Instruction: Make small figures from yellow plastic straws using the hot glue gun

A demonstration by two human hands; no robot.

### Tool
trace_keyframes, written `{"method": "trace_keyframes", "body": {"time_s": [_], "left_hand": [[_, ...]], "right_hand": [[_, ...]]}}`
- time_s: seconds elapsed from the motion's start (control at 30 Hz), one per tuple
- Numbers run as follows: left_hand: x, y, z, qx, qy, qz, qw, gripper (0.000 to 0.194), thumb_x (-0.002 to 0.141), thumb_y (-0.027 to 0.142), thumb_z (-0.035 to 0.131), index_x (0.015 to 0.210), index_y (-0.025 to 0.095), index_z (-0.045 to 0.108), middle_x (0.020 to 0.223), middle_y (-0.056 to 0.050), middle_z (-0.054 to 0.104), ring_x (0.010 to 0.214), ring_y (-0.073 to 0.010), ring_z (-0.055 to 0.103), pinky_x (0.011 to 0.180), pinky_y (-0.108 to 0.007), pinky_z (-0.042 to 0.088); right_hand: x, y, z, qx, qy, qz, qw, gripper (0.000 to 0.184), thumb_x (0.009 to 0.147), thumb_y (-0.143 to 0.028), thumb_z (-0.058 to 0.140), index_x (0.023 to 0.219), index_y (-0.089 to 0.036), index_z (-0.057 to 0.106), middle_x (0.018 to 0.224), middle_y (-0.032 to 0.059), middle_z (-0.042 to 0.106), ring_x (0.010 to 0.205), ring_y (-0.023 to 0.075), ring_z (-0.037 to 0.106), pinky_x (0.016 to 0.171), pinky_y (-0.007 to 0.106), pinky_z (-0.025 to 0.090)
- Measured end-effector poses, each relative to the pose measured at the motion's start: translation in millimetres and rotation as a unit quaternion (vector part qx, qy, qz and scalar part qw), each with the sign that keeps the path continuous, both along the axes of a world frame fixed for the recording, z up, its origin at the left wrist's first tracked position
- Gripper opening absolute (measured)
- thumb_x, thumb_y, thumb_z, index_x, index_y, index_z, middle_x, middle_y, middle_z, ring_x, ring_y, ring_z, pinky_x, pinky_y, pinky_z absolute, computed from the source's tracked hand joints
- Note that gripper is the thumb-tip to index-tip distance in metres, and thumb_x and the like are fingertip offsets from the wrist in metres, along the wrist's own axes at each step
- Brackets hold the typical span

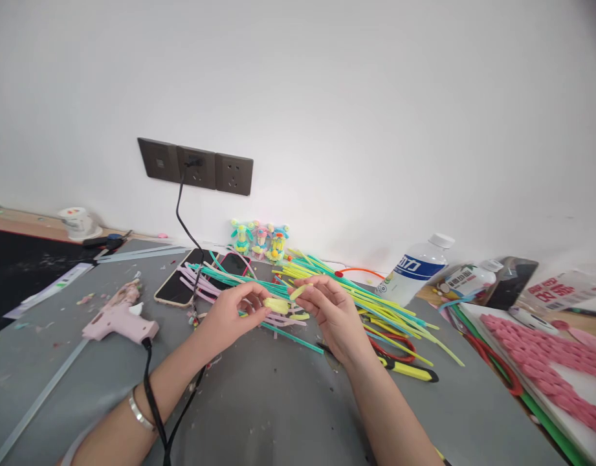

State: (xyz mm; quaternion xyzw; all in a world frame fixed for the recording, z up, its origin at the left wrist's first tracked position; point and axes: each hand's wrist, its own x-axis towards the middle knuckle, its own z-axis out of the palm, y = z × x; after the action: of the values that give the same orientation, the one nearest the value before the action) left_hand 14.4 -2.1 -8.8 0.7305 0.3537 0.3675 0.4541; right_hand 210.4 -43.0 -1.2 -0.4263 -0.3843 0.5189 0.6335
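Observation:
My left hand (239, 310) pinches a pale yellow fuzzy piece (277, 305), apparently bent pipe cleaner, between thumb and fingers. A smaller flat yellow loop (300, 292) is held between the fingertips of my right hand (329, 314), just beside the first piece. Behind and under both hands lie bundles of pipe cleaners: lilac and teal ones (244, 278) toward the left, yellow ones (389, 310) toward the right. Three small fuzzy figures (260, 239) stand against the wall. By my right forearm are a yellow-and-black cutter knife (409, 369) and red-handled scissors (399, 349).
A pink glue gun (120, 320) lies at left; its black cable (154, 401) crosses under my left forearm. Phones (181, 285) rest at the back. A bottle (417, 268) stands right of the yellow bundle. Pink braided pieces (535, 356) lie at far right.

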Motion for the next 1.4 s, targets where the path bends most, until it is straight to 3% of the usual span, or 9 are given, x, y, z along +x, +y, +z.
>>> {"method": "trace_keyframes", "body": {"time_s": [0.2, 0.37, 0.57, 0.73, 1.03, 1.23, 1.4], "left_hand": [[0.5, -0.9, 2.0, -0.012, -0.006, 0.0, 1.0, 0.014, 0.08, 0.029, 0.063, 0.086, 0.017, 0.063, 0.081, -0.003, 0.064, 0.072, -0.0151, 0.059, 0.066, -0.026, 0.05], [-0.7, -1.5, 3.1, -0.033, -0.026, -0.003, 0.999, 0.015, 0.081, 0.029, 0.063, 0.089, 0.017, 0.062, 0.082, -0.003, 0.062, 0.073, -0.0142, 0.059, 0.067, -0.025, 0.051], [-2.2, 0.2, 0.4, -0.035, -0.042, 0.0, 0.999, 0.014, 0.082, 0.028, 0.062, 0.091, 0.017, 0.061, 0.085, -0.002, 0.06, 0.08, -0.0149, 0.059, 0.069, -0.024, 0.052], [-1.5, -0.1, 1.6, -0.035, -0.052, 0.004, 0.998, 0.013, 0.081, 0.029, 0.063, 0.09, 0.018, 0.061, 0.086, -0.002, 0.06, 0.082, -0.0153, 0.059, 0.071, -0.025, 0.052], [-1.9, 0.3, -1.8, -0.032, -0.053, 0.006, 0.998, 0.014, 0.083, 0.03, 0.063, 0.091, 0.019, 0.062, 0.088, -0.003, 0.061, 0.082, -0.0161, 0.06, 0.071, -0.026, 0.053], [-1.1, 0.7, -1.3, -0.035, -0.052, -0.002, 0.998, 0.014, 0.083, 0.029, 0.063, 0.092, 0.018, 0.062, 0.086, -0.002, 0.061, 0.08, -0.0157, 0.061, 0.071, -0.026, 0.053], [-1.1, 0.1, -0.6, -0.031, -0.053, 0.001, 0.998, 0.014, 0.082, 0.03, 0.063, 0.09, 0.018, 0.062, 0.087, -0.002, 0.061, 0.079, -0.0154, 0.061, 0.071, -0.026, 0.053]], "right_hand": [[2.8, 1.6, -1.7, 0.024, -0.02, -0.024, 0.999, 0.027, 0.07, -0.045, 0.084, 0.078, -0.023, 0.071, 0.07, -0.0018, 0.059, 0.066, 0.0137, 0.053, 0.065, 0.027, 0.046], [4.4, 0.8, -0.3, 0.019, -0.007, 0.004, 1.0, 0.024, 0.07, -0.041, 0.085, 0.081, -0.024, 0.073, 0.074, 0.0001, 0.065, 0.075, 0.0161, 0.06, 0.074, 0.028, 0.048], [4.5, 1.3, -0.8, 0.029, -0.038, -0.013, 0.999, 0.024, 0.069, -0.042, 0.086, 0.075, -0.023, 0.071, 0.072, -0.0005, 0.068, 0.076, 0.0179, 0.066, 0.077, 0.03, 0.049], [4.7, 0.9, -2.4, 0.024, -0.055, -0.011, 0.998, 0.024, 0.07, -0.037, 0.085, 0.082, -0.023, 0.071, 0.08, 0.0016, 0.071, 0.083, 0.0219, 0.069, 0.081, 0.034, 0.052], [2.9, 2.4, -4.0, 0.048, -0.187, -0.019, 0.981, 0.02, 0.071, -0.04, 0.081, 0.075, -0.022, 0.073, 0.075, 0.0026, 0.067, 0.07, 0.0188, 0.058, 0.064, 0.031, 0.046], [-2.8, -1.3, -3.6, 0.103, -0.284, -0.009, 0.953, 0.009, 0.079, -0.032, 0.074, 0.077, -0.023, 0.072, 0.072, 0.0021, 0.062, 0.068, 0.0181, 0.052, 0.065, 0.032, 0.041], [-3.6, -1.7, -4.8, 0.119, -0.305, -0.01, 0.945, 0.007, 0.08, -0.03, 0.073, 0.078, -0.024, 0.073, 0.07, 0.0008, 0.057, 0.068, 0.0183, 0.05, 0.066, 0.032, 0.04]]}}
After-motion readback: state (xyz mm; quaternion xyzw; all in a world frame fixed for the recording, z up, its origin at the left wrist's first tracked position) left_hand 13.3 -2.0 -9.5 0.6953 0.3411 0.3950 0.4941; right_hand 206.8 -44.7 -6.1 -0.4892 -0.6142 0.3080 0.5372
